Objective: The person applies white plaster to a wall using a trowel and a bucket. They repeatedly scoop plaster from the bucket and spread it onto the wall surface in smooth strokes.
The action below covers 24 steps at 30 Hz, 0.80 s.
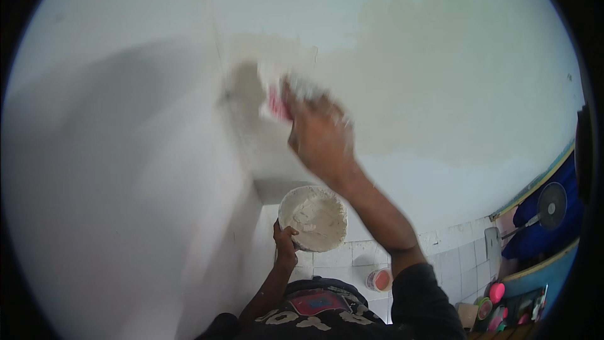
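My left hand (286, 243) grips the rim of a round bowl (344, 230), thumb over the edge. Off-white wall putty (314, 217) fills the bowl, its surface uneven. Up at the wall, my right hand (322, 135) is closed round a red-and-white flat scraper (275, 104), blurred by motion. White smears cover the fingers. Close to the inner corner, the scraper is at a damp-looking beige putty patch (270, 47) on the wall (409, 176); whether its edge touches cannot be made out.
A wider beige coat (453, 75) spreads over the wall to the right. The side wall (126, 182) meets it at a corner on my left. Below are white tiles (453, 267) and a small tub with reddish contents (379, 280). A fan (552, 206) stands at far right.
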Motion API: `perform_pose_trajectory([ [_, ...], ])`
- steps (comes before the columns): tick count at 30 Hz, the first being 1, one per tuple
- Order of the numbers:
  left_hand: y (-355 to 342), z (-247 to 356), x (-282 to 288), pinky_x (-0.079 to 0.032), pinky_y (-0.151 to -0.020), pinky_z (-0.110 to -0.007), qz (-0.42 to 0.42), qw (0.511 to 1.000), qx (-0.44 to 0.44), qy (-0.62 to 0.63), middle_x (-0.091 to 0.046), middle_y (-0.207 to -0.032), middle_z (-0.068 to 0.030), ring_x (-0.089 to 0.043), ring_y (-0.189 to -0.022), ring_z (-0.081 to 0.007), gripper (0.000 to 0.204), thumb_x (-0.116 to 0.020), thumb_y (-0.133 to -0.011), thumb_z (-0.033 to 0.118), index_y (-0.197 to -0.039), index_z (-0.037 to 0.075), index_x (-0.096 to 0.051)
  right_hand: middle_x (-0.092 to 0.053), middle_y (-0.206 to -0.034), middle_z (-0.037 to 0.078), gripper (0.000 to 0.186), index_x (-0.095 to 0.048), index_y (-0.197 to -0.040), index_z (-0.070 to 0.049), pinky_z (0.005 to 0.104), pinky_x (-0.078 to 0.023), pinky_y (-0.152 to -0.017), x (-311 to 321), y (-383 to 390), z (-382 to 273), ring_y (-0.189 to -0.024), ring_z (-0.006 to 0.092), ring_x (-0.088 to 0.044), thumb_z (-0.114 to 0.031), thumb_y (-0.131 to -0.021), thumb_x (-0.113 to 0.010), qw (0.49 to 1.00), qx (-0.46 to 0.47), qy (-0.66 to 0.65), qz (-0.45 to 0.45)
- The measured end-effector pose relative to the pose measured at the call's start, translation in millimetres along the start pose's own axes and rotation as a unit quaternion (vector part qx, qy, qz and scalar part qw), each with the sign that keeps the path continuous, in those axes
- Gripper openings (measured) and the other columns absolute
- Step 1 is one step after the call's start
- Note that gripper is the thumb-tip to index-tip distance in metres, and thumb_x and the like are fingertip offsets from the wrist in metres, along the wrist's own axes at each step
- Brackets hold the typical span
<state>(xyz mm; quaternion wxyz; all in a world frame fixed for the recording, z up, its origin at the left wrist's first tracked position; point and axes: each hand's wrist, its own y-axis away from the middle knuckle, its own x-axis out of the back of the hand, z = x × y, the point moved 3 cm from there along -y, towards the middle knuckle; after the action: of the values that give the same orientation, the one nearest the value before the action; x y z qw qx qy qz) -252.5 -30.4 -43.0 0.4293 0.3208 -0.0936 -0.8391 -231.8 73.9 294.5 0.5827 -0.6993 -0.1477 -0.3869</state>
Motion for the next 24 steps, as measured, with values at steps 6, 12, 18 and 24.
perform_pose_trajectory([
  [6,-1.0,-3.6,-2.6,-0.058,-0.080,-0.043,-0.013,0.998,-0.016,0.053,-0.054,-0.118,-0.0140,-0.059,-0.105,-0.0306,0.070,-0.054,-0.067,0.009,-0.136,0.005,-0.042,-0.062,-0.122,0.020,0.043,-0.057,-0.126,0.001,0.0473,-0.048,-0.096,31.9,-63.1,30.4,-0.113,0.0336,-0.061,-0.011,-0.084,-0.059,0.973,0.090,0.100,0.187],
  [12,0.7,-0.5,-4.1,-0.054,-0.087,-0.040,-0.013,0.998,-0.040,0.055,-0.055,-0.118,-0.0139,-0.059,-0.106,-0.0296,0.067,-0.053,-0.066,0.008,-0.132,0.003,-0.043,-0.069,-0.085,0.011,0.045,-0.064,-0.112,-0.009,0.0437,-0.054,-0.076,-69.9,58.2,46.8,-0.079,0.0309,-0.069,-0.011,-0.068,-0.071,0.994,0.067,0.007,0.091],
  [18,-23.7,-28.3,17.0,-0.051,-0.089,-0.040,-0.026,0.996,-0.016,0.079,-0.057,-0.118,-0.0130,-0.058,-0.106,-0.0282,0.066,-0.053,-0.066,0.008,-0.131,0.002,-0.045,-0.069,-0.085,0.017,0.037,-0.066,-0.106,-0.004,0.0446,-0.055,-0.075,-89.4,118.9,38.6,-0.078,0.0359,-0.068,-0.006,-0.069,-0.067,0.982,-0.097,-0.124,-0.103],
  [24,2.5,3.0,-5.3,-0.047,-0.095,-0.038,-0.017,0.995,-0.047,0.085,-0.057,-0.117,-0.0130,-0.057,-0.108,-0.0281,0.064,-0.052,-0.067,0.009,-0.130,0.002,-0.047,-0.068,-0.085,0.024,0.022,-0.065,-0.091,0.003,0.0482,-0.053,-0.078,-49.0,157.6,52.1,-0.081,0.0426,-0.065,-0.004,-0.070,-0.061,0.922,-0.270,-0.228,-0.156],
])
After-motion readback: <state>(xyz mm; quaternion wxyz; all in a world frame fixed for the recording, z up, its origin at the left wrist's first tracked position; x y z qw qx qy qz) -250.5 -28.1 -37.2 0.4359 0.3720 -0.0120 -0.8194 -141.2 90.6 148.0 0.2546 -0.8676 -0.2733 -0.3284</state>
